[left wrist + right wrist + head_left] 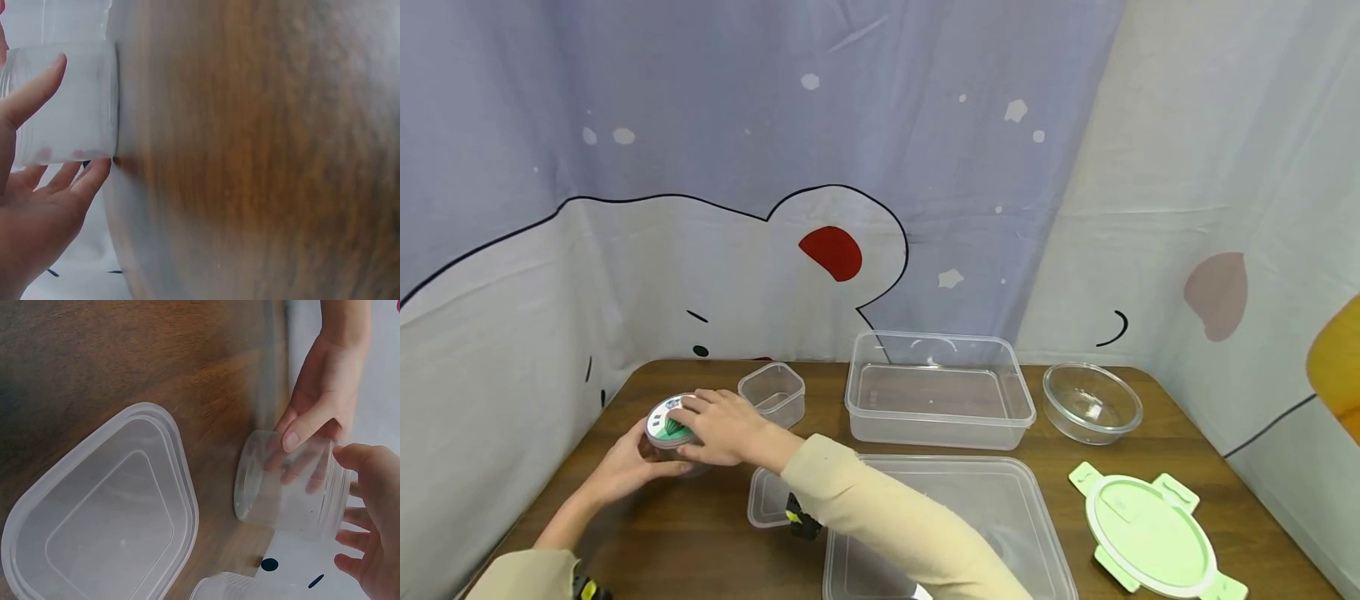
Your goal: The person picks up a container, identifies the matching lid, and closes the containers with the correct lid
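Note:
On the left of the table stands a clear round plastic jar [281, 494], whose lid [660, 427] carries a white and green label in the head view. My left hand [621, 468] holds the jar's side, thumb on one side and fingers on the other, as the left wrist view shows of the jar [75, 106]. From above, my right hand [722, 429] grips the lid by its rim, the thumb at the near edge. Close behind the right hand sits a small clear container [775, 396]. Its fingers partly cover the label.
Under the right forearm lie a small clear lid [766, 500] and a large clear lid [955, 483]. Behind them stands a large rectangular container [940, 425]. A round glass bowl [1090, 404] and a green clip lid [1150, 533] are on the right. A curtain hangs behind the table.

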{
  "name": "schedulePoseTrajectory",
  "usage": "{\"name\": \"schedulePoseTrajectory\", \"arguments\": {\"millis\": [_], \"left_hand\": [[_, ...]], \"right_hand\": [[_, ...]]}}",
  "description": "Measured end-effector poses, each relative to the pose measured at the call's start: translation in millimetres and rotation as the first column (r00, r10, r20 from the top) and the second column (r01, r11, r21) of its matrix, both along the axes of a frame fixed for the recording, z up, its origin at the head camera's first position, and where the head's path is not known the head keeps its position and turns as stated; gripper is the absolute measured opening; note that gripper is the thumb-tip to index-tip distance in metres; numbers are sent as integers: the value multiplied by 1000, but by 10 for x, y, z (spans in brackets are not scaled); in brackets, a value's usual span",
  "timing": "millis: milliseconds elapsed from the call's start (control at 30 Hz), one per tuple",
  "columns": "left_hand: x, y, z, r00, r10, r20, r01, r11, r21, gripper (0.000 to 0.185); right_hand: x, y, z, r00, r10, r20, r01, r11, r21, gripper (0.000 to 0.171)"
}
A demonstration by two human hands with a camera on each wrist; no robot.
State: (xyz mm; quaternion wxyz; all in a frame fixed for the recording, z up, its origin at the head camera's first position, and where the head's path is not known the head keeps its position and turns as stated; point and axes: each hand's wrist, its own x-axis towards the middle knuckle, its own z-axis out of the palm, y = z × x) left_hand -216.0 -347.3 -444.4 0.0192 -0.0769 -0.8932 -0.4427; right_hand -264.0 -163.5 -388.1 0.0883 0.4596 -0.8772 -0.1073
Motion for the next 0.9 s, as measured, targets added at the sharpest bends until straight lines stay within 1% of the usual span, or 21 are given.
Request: {"name": "schedulePoseTrajectory", "arguments": {"millis": [67, 167, 267, 400, 467, 567, 633, 700, 767, 800, 867, 900], "left_hand": [[4, -4, 4, 1000, 21, -6, -22, 1000, -23, 91], [10, -13, 6, 999, 36, -12, -37, 998, -42, 92], [12, -30, 4, 999, 32, -12, -33, 999, -34, 92], [11, -58, -10, 999, 51, -16, -51, 998, -45, 91], [12, -72, -13, 997, 71, -14, -71, 995, -64, 92], [19, -72, -7, 995, 100, -6, -100, 993, -65, 94], [27, -64, 3, 992, 123, 0, -123, 991, -58, 98], [43, -40, 14, 988, 154, 14, -154, 988, -32, 103], [65, -2, 35, 977, 209, 44, -209, 978, -12, 111], [80, 24, 49, 967, 245, 63, -245, 969, -5, 115], [119, 94, 83, 940, 328, 91, -330, 944, -2, 121], [140, 137, 102, 923, 374, 94, -375, 927, -6, 123]], "right_hand": [[6, 20, 17, 1000, 7, -4, -7, 1000, 6, 58], [32, 66, 45, 1000, 14, -11, -13, 1000, 7, 57], [65, 119, 83, 999, 22, -29, -22, 1000, -4, 56], [94, 195, 133, 998, 28, -49, -30, 999, -27, 55], [98, 240, 151, 998, 34, -57, -37, 999, -39, 55], [90, 320, 167, 996, 45, -74, -50, 997, -63, 53], [80, 380, 171, 995, 51, -91, -58, 995, -80, 51], [71, 436, 175, 993, 53, -101, -63, 993, -95, 50], [68, 486, 183, 993, 53, -102, -64, 992, -109, 50], [68, 509, 187, 993, 54, -101, -65, 991, -115, 50], [73, 553, 194, 994, 54, -96, -66, 989, -129, 49], [75, 576, 198, 994, 55, -98, -68, 988, -137, 49]]}}
